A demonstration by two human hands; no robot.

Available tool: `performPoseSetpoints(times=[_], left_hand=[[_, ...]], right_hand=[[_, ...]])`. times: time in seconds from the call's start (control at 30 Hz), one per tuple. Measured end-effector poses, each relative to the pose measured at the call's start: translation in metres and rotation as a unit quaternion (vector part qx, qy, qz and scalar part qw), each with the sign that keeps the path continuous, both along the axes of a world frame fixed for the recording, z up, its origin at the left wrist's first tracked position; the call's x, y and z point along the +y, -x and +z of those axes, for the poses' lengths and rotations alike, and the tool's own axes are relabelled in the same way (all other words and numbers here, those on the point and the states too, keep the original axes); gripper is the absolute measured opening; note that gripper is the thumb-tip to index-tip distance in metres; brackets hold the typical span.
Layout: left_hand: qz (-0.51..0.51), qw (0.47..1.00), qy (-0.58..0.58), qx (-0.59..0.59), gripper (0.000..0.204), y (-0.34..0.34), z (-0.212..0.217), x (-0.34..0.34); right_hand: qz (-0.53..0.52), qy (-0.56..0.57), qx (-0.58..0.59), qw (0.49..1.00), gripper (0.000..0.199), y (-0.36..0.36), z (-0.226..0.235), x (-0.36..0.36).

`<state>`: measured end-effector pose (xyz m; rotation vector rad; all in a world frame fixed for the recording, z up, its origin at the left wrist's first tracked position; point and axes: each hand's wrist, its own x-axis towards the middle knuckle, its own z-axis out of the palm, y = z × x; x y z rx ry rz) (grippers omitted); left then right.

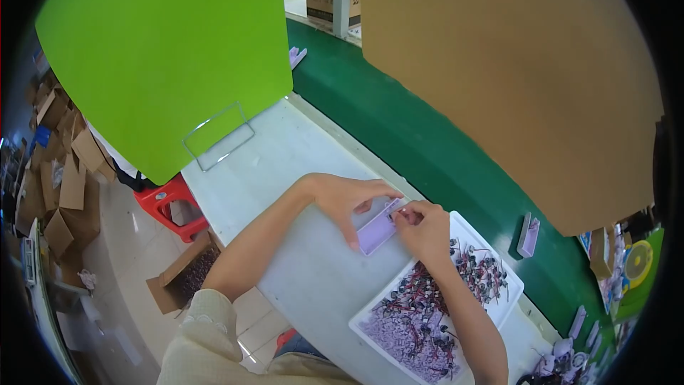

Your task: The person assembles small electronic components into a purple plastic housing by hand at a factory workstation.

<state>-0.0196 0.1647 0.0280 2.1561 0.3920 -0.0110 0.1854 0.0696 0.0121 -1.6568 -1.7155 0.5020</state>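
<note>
A shallow, light-purple plastic housing point(376, 235), open at the top, lies at a slant over the white table. My left hand point(343, 199) grips it, thumb on the near end and fingers at the far end. The fingers of my right hand point(425, 234) are pinched together at the housing's right end, by a small dark part inside it. What they hold is too small to make out. Beneath my right forearm sits a white tray point(514, 285), filled with small wired components with red and black leads and many small purple pieces.
A green conveyor belt point(349, 75) runs beyond the table, carrying another purple housing point(528, 235) at right. A lime-green board point(171, 50) and a brown board point(513, 71) hang over the far side. A wire stand point(219, 137), red stool point(167, 203) and cardboard boxes point(71, 185) are at left.
</note>
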Motion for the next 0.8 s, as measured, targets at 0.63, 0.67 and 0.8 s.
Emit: performPoseSetpoints(times=[0.63,0.67,0.8], left_hand=[[0.012,0.999,-0.034,-0.014,0.117,-0.002,0.001,-0.006],[0.012,0.999,-0.034,-0.014,0.117,-0.001,0.000,-0.006],[0.012,0.999,-0.030,-0.021,0.117,-0.003,-0.006,-0.003]], right_hand=[[0.019,-0.026,0.019,0.999,0.008,0.005,0.014,-0.009],[0.021,-0.024,0.018,0.999,0.008,0.006,0.014,-0.009],[0.010,-0.048,-0.003,0.999,0.008,0.008,0.011,-0.010]])
